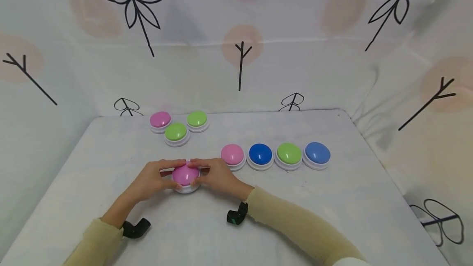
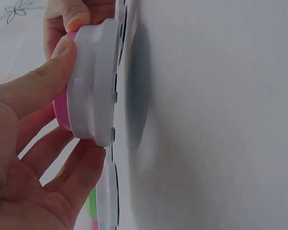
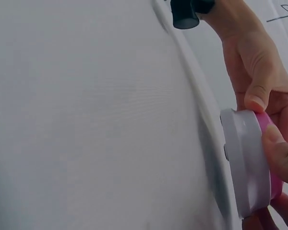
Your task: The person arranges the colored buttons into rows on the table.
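Observation:
Both hands hold one push button (image 1: 186, 174) with a domed pink top and a white round base. My left hand (image 1: 152, 180) grips its left side, thumb at the near edge and fingers round the far side. On the right side my right hand (image 1: 218, 177) grips it the same way. In the left wrist view, the white base (image 2: 93, 86) stands on edge of the picture's tabletop with a shadow beside it, seemingly a little off the surface. The right wrist view shows the base (image 3: 249, 163) between both thumbs.
To the right stands a row of buttons: pink (image 1: 232, 154), dark blue (image 1: 260, 154), green (image 1: 289, 153) and light blue (image 1: 317, 152). Farther back left are a pink button (image 1: 160, 119) and two green ones (image 1: 175, 131). Patterned cloth (image 1: 192, 73) borders the white table (image 1: 295, 208).

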A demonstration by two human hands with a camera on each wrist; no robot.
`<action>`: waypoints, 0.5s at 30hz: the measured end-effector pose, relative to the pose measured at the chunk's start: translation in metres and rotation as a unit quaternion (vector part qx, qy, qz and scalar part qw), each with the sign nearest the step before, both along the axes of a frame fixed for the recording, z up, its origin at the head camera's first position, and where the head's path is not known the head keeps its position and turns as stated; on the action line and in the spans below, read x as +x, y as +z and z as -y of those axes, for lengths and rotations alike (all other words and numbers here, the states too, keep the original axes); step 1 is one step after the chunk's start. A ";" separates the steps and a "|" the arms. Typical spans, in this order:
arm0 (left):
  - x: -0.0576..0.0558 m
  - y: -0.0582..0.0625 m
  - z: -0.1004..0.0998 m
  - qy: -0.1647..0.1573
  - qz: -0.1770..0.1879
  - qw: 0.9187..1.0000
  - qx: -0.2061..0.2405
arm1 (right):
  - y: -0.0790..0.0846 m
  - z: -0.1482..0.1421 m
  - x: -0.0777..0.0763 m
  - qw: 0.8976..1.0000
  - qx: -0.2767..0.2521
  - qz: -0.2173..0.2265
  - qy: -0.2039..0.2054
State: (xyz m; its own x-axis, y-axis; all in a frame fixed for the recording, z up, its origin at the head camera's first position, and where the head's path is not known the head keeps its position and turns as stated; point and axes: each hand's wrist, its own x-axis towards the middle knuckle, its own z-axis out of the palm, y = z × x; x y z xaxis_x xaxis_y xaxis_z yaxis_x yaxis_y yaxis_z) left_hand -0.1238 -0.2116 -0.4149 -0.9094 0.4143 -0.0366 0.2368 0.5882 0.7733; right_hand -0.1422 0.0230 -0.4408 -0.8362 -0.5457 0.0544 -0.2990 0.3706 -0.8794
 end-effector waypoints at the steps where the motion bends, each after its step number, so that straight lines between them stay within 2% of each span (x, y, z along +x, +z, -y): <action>1: 0.002 0.000 -0.003 -0.006 0.000 1.000 0.003 | 0.001 -0.004 0.002 1.000 0.002 0.001 0.004; 7: 0.010 -0.002 -0.021 -0.038 0.002 0.999 0.027 | 0.004 -0.028 0.011 1.000 0.006 -0.006 0.025; 15: 0.013 -0.015 -0.052 -0.095 -0.007 0.994 0.051 | -0.004 -0.063 0.025 1.000 0.009 -0.013 0.022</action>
